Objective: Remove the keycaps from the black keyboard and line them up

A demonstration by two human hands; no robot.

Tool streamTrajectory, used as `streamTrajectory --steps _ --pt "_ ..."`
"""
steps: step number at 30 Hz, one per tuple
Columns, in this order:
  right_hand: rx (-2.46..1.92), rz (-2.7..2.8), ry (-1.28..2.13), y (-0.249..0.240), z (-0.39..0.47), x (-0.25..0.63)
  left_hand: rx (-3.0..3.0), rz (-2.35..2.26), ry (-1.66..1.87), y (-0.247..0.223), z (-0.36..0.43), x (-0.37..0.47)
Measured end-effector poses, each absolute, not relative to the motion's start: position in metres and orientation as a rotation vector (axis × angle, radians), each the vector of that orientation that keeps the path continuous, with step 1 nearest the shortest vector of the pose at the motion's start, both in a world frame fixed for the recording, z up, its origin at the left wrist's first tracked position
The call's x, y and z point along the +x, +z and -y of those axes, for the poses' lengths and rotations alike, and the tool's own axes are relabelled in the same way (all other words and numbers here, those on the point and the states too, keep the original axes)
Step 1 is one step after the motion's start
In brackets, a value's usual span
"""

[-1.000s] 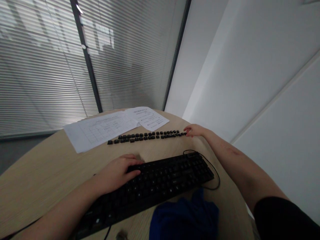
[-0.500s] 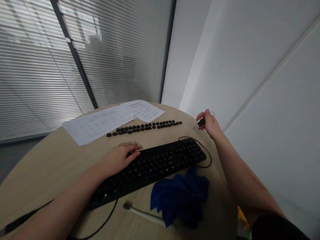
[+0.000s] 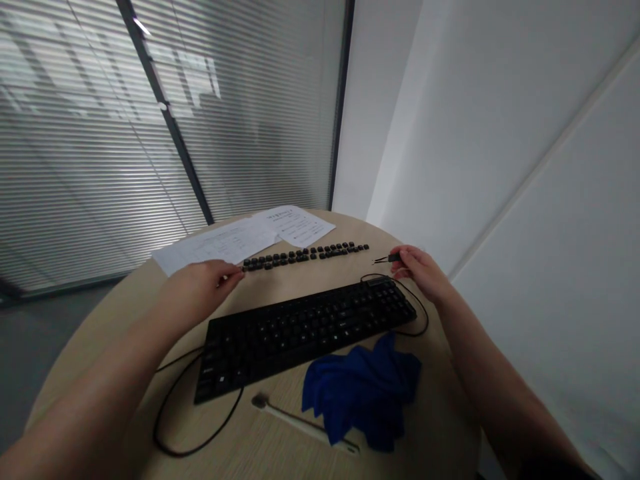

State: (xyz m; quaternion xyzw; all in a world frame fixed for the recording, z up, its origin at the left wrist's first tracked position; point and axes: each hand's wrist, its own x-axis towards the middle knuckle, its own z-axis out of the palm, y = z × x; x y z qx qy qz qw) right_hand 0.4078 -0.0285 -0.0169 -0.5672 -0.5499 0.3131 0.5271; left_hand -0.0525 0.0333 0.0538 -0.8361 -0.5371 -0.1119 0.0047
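Two rows of loose black keycaps [image 3: 305, 256] lie across the table beyond the keyboard. My left hand [image 3: 200, 288] is at the left end of these rows, thumb and finger pinched on a keycap that is mostly hidden. In my right hand [image 3: 419, 272], a wire keycap puller [image 3: 395, 257] with a dark handle is held, its wire prongs pointing left above the table near the rows' right end. Between my arms rests a black keyboard [image 3: 305, 327], tilted across the table, touched by neither hand.
A crumpled blue cloth [image 3: 363, 390] lies in front of the keyboard, partly over a pale-handled brush [image 3: 295, 421]. Printed papers [image 3: 300, 227] lie at the far edge. Black cable [image 3: 167, 450] loops at the keyboard's left. A white wall [image 3: 500, 133] stands to the right.
My left hand has moved from the keyboard's upper left to the left end of the keycap rows. My right hand has shifted slightly, and the puller now points more level to the left.
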Motion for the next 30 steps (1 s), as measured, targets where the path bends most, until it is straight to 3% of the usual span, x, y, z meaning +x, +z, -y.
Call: streamTrajectory --steps 10,30 --pt "-1.673 1.465 0.085 -0.035 0.038 0.388 -2.619 2.100 -0.596 0.015 -0.043 -0.083" --pt "-1.900 1.475 0.072 -0.048 0.023 0.391 -2.900 2.005 -0.552 -0.002 -0.047 -0.072"
